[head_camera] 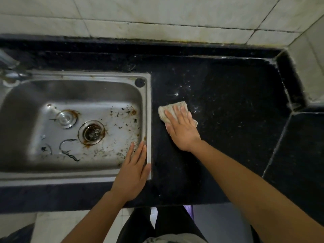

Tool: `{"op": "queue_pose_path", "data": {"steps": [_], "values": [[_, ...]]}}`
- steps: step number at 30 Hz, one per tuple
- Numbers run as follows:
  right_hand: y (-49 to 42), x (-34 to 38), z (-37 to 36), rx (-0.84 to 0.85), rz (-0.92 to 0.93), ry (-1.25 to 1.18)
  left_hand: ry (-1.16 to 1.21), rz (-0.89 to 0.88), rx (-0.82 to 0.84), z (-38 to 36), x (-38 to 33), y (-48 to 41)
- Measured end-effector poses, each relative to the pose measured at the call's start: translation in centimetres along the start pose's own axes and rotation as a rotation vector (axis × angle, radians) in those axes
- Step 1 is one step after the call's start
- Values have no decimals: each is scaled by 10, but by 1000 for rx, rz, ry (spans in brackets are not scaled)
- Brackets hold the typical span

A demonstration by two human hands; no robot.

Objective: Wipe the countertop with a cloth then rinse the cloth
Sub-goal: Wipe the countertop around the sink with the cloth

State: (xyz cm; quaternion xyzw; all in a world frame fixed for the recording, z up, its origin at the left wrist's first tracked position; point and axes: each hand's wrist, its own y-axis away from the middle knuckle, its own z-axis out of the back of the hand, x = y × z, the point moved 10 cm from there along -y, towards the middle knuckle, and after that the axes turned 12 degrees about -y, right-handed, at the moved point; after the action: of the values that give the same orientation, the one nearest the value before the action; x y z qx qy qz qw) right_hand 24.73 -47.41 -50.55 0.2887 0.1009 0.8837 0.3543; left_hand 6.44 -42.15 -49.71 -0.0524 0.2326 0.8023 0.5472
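Black countertop (236,102) under tiled wall (157,14): right hand (182,130) presses cloth (166,110) flat; left hand (133,174) flat on sink (70,74).

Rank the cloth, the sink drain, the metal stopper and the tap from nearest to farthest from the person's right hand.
1. cloth, under the right hand.
2. drain, mid-sink, leftward.
3. metal stopper, just beyond the drain.
4. tap, far left edge.

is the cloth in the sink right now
No, the cloth lies on the black countertop to the right of the sink, pressed flat under the right hand.
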Motion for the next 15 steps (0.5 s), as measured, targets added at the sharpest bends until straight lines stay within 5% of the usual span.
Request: {"op": "queue_pose_path", "data": {"steps": [9, 15], "values": [[95, -6, -38, 145, 457, 179, 2, 183, -109, 7, 3, -24], [21, -70, 38, 10, 186, 156, 33, 249, -180, 27, -2, -82]]}}
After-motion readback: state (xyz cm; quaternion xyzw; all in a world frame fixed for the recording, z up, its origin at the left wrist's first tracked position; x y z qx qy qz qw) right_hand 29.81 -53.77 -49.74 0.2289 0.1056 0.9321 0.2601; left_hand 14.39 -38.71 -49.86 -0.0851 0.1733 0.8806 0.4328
